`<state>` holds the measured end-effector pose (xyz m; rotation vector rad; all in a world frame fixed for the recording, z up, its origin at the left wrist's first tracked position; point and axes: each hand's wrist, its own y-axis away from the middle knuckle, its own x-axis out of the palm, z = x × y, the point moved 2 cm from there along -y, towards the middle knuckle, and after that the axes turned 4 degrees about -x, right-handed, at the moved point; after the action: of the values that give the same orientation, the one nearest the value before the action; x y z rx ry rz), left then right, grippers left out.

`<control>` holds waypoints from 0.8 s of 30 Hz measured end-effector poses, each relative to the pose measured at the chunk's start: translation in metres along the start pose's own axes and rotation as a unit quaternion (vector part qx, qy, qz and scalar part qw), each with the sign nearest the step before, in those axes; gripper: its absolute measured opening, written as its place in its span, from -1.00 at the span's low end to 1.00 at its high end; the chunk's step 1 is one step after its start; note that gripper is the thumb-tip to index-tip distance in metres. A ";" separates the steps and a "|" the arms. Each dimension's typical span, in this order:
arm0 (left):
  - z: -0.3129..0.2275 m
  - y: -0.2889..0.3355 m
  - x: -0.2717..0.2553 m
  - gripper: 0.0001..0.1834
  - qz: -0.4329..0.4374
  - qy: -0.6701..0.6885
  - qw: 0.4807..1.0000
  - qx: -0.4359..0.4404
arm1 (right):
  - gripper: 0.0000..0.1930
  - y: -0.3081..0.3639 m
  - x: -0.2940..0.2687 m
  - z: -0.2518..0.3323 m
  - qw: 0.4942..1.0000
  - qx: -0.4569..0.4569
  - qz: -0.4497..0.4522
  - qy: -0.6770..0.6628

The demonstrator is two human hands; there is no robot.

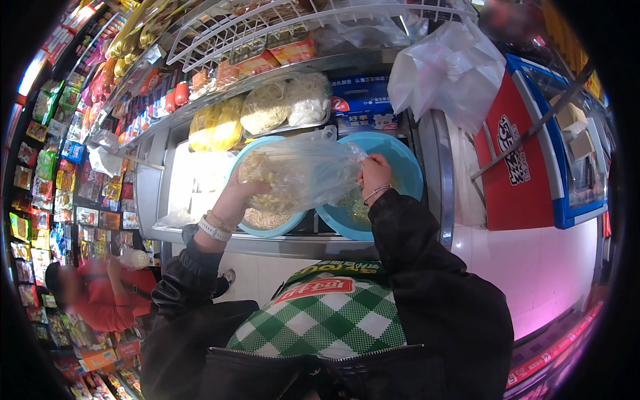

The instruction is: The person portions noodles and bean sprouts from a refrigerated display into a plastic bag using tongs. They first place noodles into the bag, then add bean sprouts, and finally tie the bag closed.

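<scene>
A clear plastic bag of what look like bean sprouts lies stretched sideways between my hands, above two blue basins. My left hand cups the bag's full end, its fingers partly hidden under the plastic. At the other end, my right hand is closed on the gathered, loose plastic. Below the bag, the left basin holds pale, thin strands. Under my right hand, the right basin has a greenish-yellow heap in it, which I cannot make out clearly.
Bagged yellow and white goods sit behind the basins, beside blue boxes. A white wire rack crosses above. White plastic bags hang at the right, near a red and blue freezer. A person in red stands at the left by packed shelves.
</scene>
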<state>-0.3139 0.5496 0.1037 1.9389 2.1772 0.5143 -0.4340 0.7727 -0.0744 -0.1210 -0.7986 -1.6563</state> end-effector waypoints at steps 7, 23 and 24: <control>0.002 -0.001 0.000 -0.42 0.002 -0.029 1.000 0.010 | -0.90 -0.004 -0.003 -0.007 1.000 0.019 -0.006 0.019; 0.064 -0.008 -0.026 -0.37 0.028 0.155 0.984 -0.086 | -0.97 -0.001 0.013 0.060 0.984 0.110 0.127 -0.060; 0.078 -0.006 -0.031 -0.37 0.074 0.236 0.965 -0.089 | -0.96 0.008 0.022 0.086 0.978 0.099 0.180 -0.041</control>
<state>-0.2877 0.5294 0.0262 2.0471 2.1432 1.2673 -0.4620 0.8023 0.0048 -0.1833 -0.9395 -1.2300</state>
